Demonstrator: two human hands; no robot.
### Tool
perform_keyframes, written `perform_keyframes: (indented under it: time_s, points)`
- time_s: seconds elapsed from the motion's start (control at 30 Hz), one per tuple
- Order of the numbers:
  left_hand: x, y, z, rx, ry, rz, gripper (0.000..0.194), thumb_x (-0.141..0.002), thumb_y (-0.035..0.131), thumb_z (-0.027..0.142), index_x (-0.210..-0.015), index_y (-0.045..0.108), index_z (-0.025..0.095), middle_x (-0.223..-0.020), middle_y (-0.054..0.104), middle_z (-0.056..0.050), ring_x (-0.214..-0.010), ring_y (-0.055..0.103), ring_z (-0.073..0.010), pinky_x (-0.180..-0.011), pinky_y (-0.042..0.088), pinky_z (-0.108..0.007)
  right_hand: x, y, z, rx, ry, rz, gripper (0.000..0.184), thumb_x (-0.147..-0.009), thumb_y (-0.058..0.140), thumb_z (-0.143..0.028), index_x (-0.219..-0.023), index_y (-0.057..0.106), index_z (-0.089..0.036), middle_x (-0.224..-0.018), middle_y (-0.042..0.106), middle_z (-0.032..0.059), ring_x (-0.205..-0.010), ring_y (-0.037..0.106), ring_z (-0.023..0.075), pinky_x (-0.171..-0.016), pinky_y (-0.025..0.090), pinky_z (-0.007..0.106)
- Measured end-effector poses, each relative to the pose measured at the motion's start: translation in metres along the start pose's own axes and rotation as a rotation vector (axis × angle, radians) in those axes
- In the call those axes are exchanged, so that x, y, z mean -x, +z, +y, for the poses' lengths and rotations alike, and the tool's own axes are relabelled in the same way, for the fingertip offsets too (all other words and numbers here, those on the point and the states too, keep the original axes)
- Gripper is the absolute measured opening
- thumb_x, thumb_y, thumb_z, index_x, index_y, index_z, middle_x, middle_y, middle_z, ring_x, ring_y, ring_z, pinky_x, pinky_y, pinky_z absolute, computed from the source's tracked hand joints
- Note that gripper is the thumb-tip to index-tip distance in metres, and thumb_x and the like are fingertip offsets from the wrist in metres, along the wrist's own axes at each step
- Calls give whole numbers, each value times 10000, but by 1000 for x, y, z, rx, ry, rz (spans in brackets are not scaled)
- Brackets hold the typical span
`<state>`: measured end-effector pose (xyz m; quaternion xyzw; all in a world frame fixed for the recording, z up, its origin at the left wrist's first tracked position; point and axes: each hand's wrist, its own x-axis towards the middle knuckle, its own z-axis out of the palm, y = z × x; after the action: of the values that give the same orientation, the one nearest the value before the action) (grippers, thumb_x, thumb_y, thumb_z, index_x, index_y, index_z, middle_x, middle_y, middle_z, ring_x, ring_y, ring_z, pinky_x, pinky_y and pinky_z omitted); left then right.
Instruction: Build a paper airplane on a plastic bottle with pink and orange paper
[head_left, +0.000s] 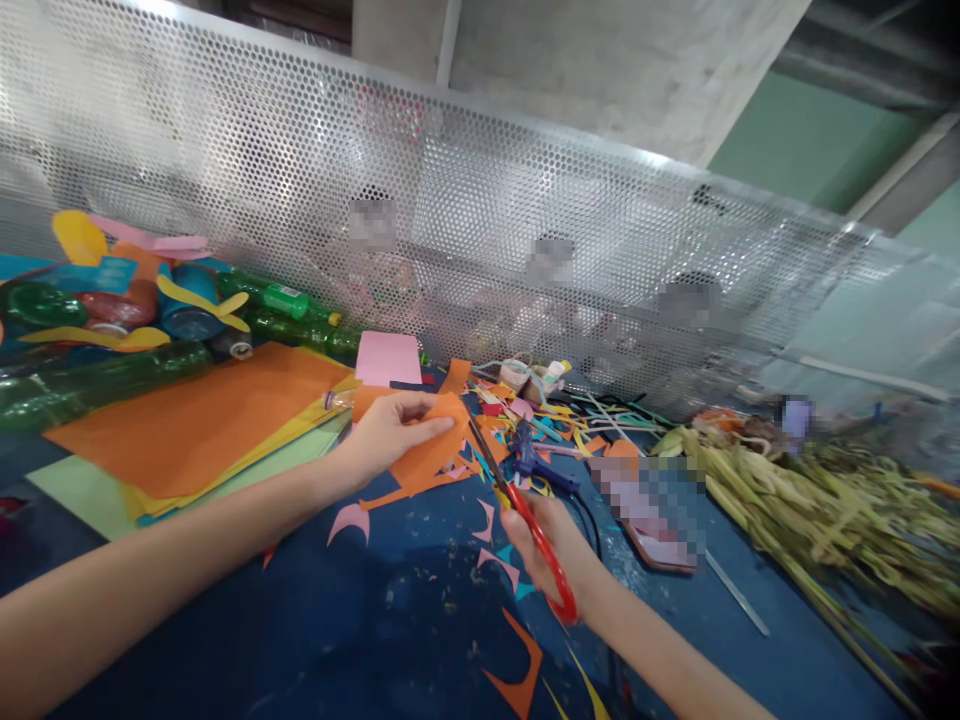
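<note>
My left hand (394,440) pinches a piece of orange paper (427,460) between thumb and fingers, above the blue tabletop. In my right hand (551,545) is a pair of red-handled scissors (540,550), its fingers wrapped round the handles. The dark blades point up and left, at the right edge of the orange paper. Whether the blades are parted cannot be made out. Beneath and around the paper lie many small coloured paper scraps (502,570). Just right of the blades rests a dark blue glue gun (536,460) with a black cord.
Larger orange sheets (217,415) lie over yellow and green ones at left. Behind them are green plastic bottles (300,330) and paper-decorated bottles (142,290). At right lie a phone (645,520) and dried husks (840,510). A perforated metal panel (480,220) stands along the back.
</note>
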<state>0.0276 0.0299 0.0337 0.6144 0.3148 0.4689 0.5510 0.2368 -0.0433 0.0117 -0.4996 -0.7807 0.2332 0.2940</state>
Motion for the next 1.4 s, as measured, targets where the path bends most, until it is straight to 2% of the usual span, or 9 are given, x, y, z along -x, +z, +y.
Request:
perform_keyframes:
  time_s: [0.2,0.37,0.57,0.7,0.8,0.93,1.0,1.2,1.4]
  points:
    - [-8,-11,-1,-100,28,-38,182,-716,649,305,-864,659,200,-841,691,-26,-760,627,-182,-724,472,-315,0,0,3,37,25,-19,462,-838,323,-572,-571,297,-196,-549,254,-45,-509,237,86,-440,209,219]
    - [-14,-18,-2,-263,78,53,296,-666,687,345,-916,644,191,-776,670,-24,-761,600,-189,-700,435,-289,-2,-2,5,2,30,-23,489,-830,303,-608,-558,277,-203,-519,229,-52,-471,229,78,-417,188,222]
    - [-10,-14,-8,195,-359,-95,490,-750,519,551,-1028,583,153,-879,674,-97,-822,613,-238,-705,455,-329,-1,-1,10,-167,124,-4,487,-827,301,-625,-589,342,-202,-459,303,-58,-379,267,61,-335,216,197]
    - [-3,-5,-10,296,-276,-207,349,-720,663,341,-1008,609,150,-998,650,-103,-849,614,-201,-761,459,-303,2,1,9,-224,219,38,488,-820,291,-642,-621,356,-202,-463,323,-65,-327,297,53,-304,240,187]
    - [-4,-1,-10,416,-203,-102,325,-667,723,184,-973,618,151,-980,655,-83,-807,626,-159,-738,478,-257,4,2,7,-249,216,76,495,-810,283,-660,-644,363,-200,-487,325,-66,-328,305,51,-301,255,184]
    - [-8,0,-8,539,-171,118,171,-648,729,124,-789,631,120,-806,678,-46,-676,625,-107,-643,491,-183,4,4,8,-254,147,121,495,-814,289,-652,-652,381,-194,-499,340,-58,-353,280,48,-311,245,183]
    - [-9,-1,-6,583,-195,154,136,-656,723,126,-757,633,117,-783,682,-43,-629,619,-99,-631,502,-185,4,5,10,-251,114,127,493,-816,297,-646,-636,376,-194,-485,336,-58,-360,272,50,-316,241,183]
    - [-3,3,-4,590,-235,-28,253,-774,633,289,-949,636,105,-878,683,-121,-664,646,-158,-667,535,-272,3,6,13,-244,82,134,489,-810,310,-647,-626,374,-199,-466,350,-56,-367,300,62,-331,258,189]
    - [0,5,0,640,-122,9,110,-691,708,147,-781,659,106,-778,693,-55,-730,648,-127,-752,513,-213,0,4,14,-213,77,158,503,-796,325,-657,-600,387,-198,-453,363,-48,-373,323,72,-336,268,194]
